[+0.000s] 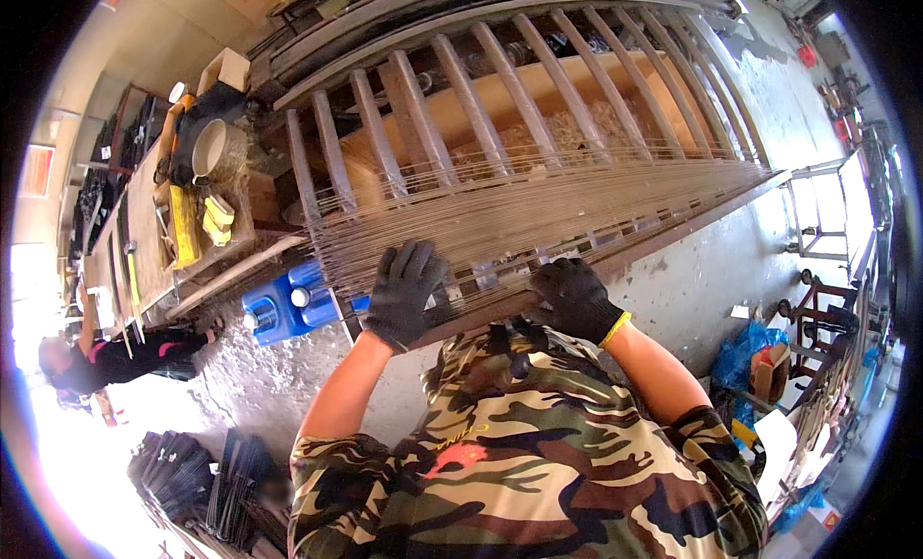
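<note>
A wide layer of long, thin metal rods (500, 213) lies across the slats of a dark metal rack (468, 107). On the left part of the rods rests my left hand (409, 290), in a black knitted glove, its fingers stretched out. My right hand (577, 295) wears a black glove with a yellow cuff and sits at the rack's near edge. Its fingers bend down over that edge, closed, with the tips hidden, so what lies under them does not show.
Blue plastic jugs (288, 301) stand left of the rack. Beyond them, a workbench (144, 208) bears a pale bucket (217, 151) and yellow items. Bundles of dark rods (173, 471) lie at lower left. A person (125, 359) is at far left. Blue plastic bags (738, 352) lie at right.
</note>
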The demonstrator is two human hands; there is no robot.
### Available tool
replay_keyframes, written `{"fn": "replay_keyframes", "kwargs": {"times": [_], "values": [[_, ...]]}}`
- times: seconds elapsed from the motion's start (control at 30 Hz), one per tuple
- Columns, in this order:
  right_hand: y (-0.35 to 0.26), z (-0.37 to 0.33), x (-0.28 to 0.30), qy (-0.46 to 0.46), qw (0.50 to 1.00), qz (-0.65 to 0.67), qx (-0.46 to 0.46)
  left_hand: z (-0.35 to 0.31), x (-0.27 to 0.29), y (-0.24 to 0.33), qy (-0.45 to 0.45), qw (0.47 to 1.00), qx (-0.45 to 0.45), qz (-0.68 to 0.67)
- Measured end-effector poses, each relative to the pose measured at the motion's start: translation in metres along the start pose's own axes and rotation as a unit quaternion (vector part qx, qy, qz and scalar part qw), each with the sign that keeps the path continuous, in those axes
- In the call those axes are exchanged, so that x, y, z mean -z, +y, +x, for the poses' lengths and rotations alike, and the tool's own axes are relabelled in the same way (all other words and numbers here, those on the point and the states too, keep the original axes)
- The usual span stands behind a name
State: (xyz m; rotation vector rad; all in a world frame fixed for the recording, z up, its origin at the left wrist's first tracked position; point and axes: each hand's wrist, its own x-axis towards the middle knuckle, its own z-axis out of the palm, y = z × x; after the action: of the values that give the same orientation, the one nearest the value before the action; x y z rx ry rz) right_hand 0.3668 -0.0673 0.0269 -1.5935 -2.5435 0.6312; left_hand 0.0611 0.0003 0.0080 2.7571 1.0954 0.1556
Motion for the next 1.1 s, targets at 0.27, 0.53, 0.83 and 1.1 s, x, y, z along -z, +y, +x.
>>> {"fn": "replay_keyframes", "kwargs": {"times": [0.27,0.53,0.83,1.1], "values": [[0.000,0.009,-0.014,0.122,0.991,-0.028,0.043,0.008,0.010,-0.036,-0.007,0.999,0.017,0.048],[0.000,0.054,-0.003,0.176,0.978,-0.071,-0.089,0.062,-0.002,-0.036,0.050,0.998,-0.027,-0.031],[0.016,0.052,-0.017,0.171,0.976,-0.076,-0.108,0.044,-0.010,-0.024,0.055,0.995,-0.074,0.038],[0.005,0.040,-0.013,0.126,0.982,-0.075,-0.118,0.042,-0.010,-0.020,0.010,0.998,-0.060,0.020]]}}
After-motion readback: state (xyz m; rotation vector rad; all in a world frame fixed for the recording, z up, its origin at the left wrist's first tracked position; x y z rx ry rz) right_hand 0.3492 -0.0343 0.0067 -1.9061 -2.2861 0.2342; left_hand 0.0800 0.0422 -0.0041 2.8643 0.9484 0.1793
